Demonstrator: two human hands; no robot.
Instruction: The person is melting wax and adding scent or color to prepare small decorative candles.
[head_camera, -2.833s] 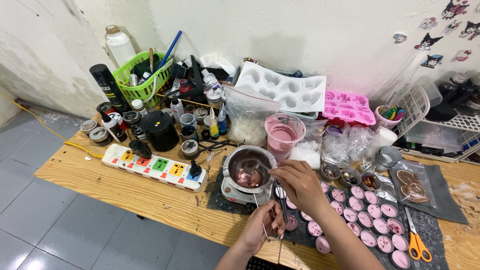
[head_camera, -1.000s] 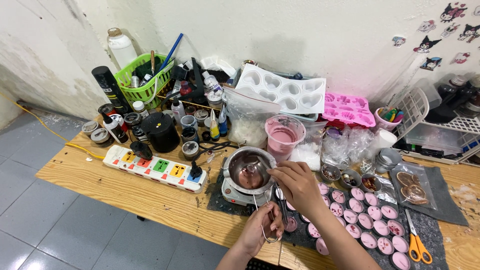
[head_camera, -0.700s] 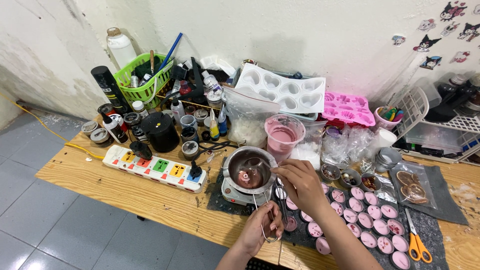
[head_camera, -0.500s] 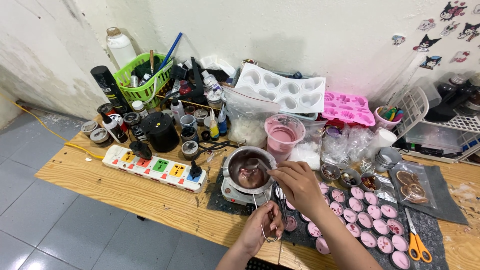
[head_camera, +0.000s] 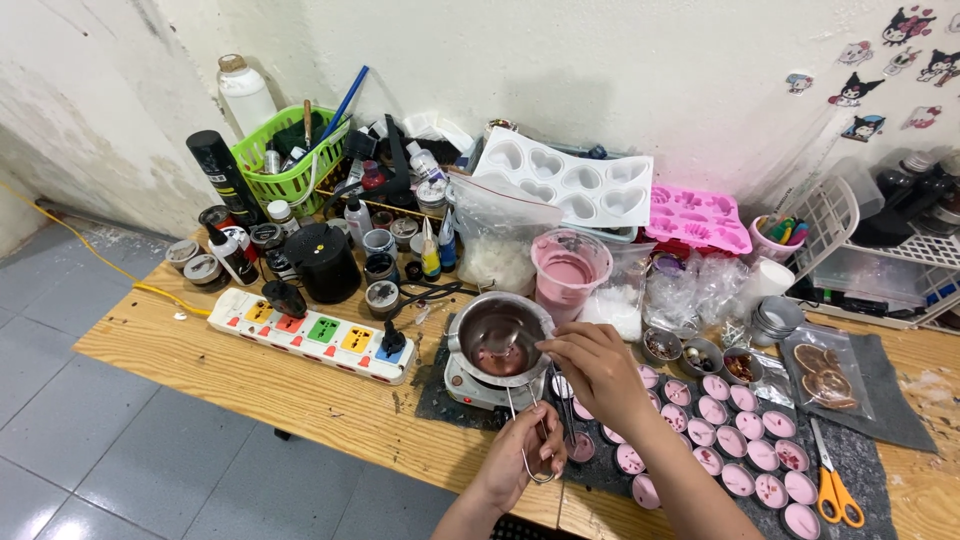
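A small steel melting pot (head_camera: 470, 322) with dark pink liquid sits on a little hot plate (head_camera: 468, 387) near the front of the wooden table. My left hand (head_camera: 520, 462) is closed around the pot's thin wire handle (head_camera: 514, 410), just in front of the hot plate. My right hand (head_camera: 597, 370) is to the right of the pot and pinches a small spoon (head_camera: 500, 340) whose bowl is inside the pot. Several small round tins (head_camera: 728, 440) filled with pink wax lie on a dark mat to the right of my hands.
Behind the pot stand a pink cup (head_camera: 567, 272), bags of white flakes (head_camera: 495, 250), a white heart mould (head_camera: 570, 185) and a pink mould (head_camera: 700, 218). A white power strip (head_camera: 310, 335), black jar (head_camera: 325, 262) and green basket (head_camera: 290, 165) are left. Orange scissors (head_camera: 835, 485) lie right.
My right hand has shifted slightly toward the pot, and the spoon now reaches into it. My left hand has kept its hold on the wire handle.
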